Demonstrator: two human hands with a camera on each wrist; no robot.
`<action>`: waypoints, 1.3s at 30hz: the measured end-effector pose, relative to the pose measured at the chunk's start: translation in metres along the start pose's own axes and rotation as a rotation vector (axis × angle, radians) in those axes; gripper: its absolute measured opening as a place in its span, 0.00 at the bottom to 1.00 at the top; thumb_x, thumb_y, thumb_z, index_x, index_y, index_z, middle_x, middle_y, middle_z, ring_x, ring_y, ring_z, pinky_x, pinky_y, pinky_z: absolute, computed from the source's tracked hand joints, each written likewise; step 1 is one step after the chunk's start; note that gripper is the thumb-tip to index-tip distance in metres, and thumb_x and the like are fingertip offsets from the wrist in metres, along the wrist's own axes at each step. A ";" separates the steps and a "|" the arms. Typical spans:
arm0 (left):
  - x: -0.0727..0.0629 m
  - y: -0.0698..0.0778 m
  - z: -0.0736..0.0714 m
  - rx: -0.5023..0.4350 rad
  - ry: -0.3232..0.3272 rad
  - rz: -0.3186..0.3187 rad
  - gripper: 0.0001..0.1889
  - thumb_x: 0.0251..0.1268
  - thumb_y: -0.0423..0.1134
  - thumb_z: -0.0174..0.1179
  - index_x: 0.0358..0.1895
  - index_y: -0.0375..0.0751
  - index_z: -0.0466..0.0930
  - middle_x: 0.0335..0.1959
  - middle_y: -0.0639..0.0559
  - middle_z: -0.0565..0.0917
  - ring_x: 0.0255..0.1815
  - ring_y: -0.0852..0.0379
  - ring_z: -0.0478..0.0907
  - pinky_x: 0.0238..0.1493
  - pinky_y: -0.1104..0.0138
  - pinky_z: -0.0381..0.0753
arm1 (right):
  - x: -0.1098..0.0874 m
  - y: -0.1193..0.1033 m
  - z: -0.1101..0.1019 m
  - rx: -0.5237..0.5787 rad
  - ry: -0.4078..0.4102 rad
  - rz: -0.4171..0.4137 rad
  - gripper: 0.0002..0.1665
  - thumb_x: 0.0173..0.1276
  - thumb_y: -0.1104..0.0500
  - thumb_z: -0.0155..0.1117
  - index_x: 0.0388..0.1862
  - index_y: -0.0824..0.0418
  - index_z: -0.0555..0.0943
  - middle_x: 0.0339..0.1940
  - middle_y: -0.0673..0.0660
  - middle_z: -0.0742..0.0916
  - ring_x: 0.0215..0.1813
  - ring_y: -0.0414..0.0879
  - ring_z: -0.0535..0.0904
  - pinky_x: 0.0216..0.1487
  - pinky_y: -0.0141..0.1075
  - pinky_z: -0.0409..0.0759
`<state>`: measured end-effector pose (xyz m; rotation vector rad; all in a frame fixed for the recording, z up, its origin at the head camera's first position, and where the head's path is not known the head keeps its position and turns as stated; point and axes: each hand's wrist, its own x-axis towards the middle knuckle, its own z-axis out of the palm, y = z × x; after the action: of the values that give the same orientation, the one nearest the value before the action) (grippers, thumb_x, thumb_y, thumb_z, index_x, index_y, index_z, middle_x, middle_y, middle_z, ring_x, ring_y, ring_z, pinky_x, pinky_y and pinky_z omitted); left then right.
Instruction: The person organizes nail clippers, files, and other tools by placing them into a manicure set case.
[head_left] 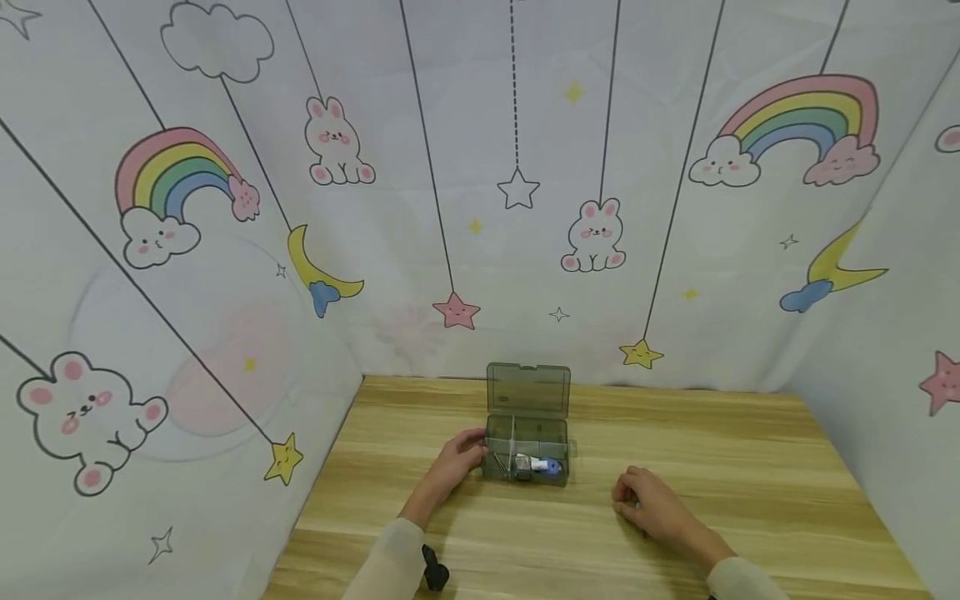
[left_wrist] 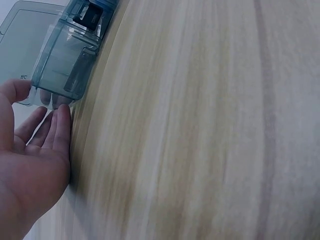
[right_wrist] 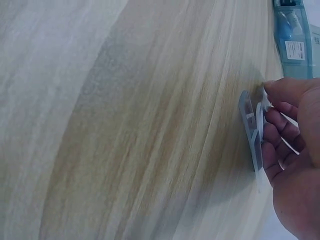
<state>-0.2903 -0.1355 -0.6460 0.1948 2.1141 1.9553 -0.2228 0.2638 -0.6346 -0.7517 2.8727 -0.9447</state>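
Probably to keep it still, the left hand (head_left: 453, 463) touches the left end of the see-through divided box (head_left: 546, 431) with nearly straight fingers. Far on the table (head_left: 720, 467), its lid (head_left: 528, 390) stands up for reaching in. Nearer right, the right hand (head_left: 654, 505) grips a small grey piece (right_wrist: 248, 117).

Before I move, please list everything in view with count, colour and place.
Table: 1, light wood, under box.
Box: 1, greenish, on table.
Lid: 1, greenish, opened back.
Small items: several, mixed, inside box.
Clear pieces: count unclear, right hand.
Black object: 1, black, by left sleeve.
Printed backdrop: count unclear, white, around table.
Rabbits: 3 whole, white, backdrop.
Rainbows: 2, multicoloured, backdrop.
Moons: 2, yellow, backdrop.
Stars, clouds: many, mixed, backdrop.
Sleeves: 2, cream, forearms.
Left hand: 1, touching box.
Right hand: 1, right of box.
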 end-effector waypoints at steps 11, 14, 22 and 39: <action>0.002 -0.001 -0.004 -0.002 0.007 0.005 0.27 0.81 0.33 0.54 0.77 0.25 0.66 0.74 0.28 0.72 0.74 0.34 0.71 0.68 0.52 0.79 | 0.011 -0.002 0.005 -0.041 -0.015 -0.033 0.12 0.70 0.65 0.74 0.34 0.51 0.80 0.31 0.41 0.77 0.35 0.34 0.70 0.35 0.33 0.75; 0.002 -0.001 -0.005 -0.001 0.011 0.004 0.27 0.80 0.33 0.54 0.77 0.25 0.66 0.73 0.28 0.73 0.74 0.35 0.71 0.68 0.52 0.79 | 0.016 -0.004 0.006 -0.004 0.002 -0.032 0.11 0.70 0.66 0.73 0.34 0.53 0.81 0.30 0.42 0.78 0.33 0.34 0.71 0.33 0.32 0.75; 0.000 -0.002 -0.005 -0.002 0.014 -0.009 0.27 0.81 0.33 0.54 0.77 0.27 0.66 0.74 0.29 0.72 0.74 0.35 0.71 0.68 0.52 0.79 | 0.040 -0.023 0.005 0.079 0.089 -0.069 0.10 0.70 0.70 0.70 0.34 0.56 0.82 0.30 0.43 0.79 0.32 0.34 0.73 0.32 0.32 0.78; 0.002 -0.004 -0.003 0.021 -0.002 0.013 0.27 0.81 0.33 0.54 0.77 0.26 0.65 0.75 0.27 0.71 0.75 0.34 0.70 0.68 0.52 0.79 | 0.113 -0.083 -0.005 0.150 0.067 -0.026 0.03 0.75 0.63 0.70 0.39 0.60 0.84 0.35 0.46 0.84 0.37 0.38 0.81 0.39 0.35 0.84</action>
<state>-0.2929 -0.1379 -0.6502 0.2145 2.1381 1.9395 -0.2867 0.1575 -0.5697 -0.7595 2.8130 -1.1945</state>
